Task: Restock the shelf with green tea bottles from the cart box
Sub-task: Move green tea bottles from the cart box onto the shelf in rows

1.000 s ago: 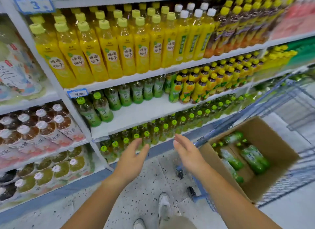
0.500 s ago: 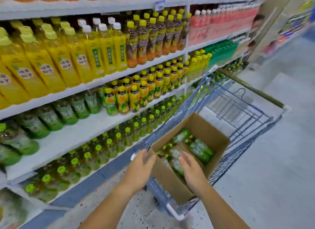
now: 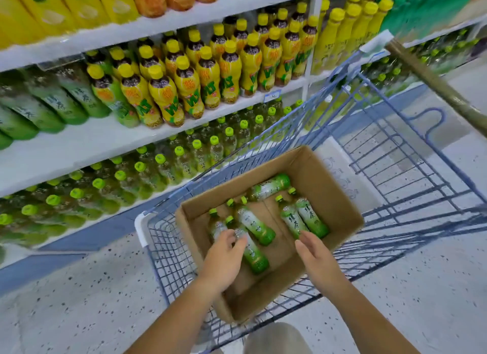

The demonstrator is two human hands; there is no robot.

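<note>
Bright, even overhead lighting; shadows soft. Box (image 3: 268,237) at centre reasonably sharp. Shelf (image 3: 79,145) left of the box smeared by motion blur. Wide-angle bending beyond it, toward frame edges.

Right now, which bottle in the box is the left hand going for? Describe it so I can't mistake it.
Look in the blue wire cart, inside the open cardboard box. Several green tea bottles lie flat there; the left hand rests on the nearest bottle. Unlike the pair by the right hand or the lone one at the far wall, its shoulder is under the fingertips.
</note>
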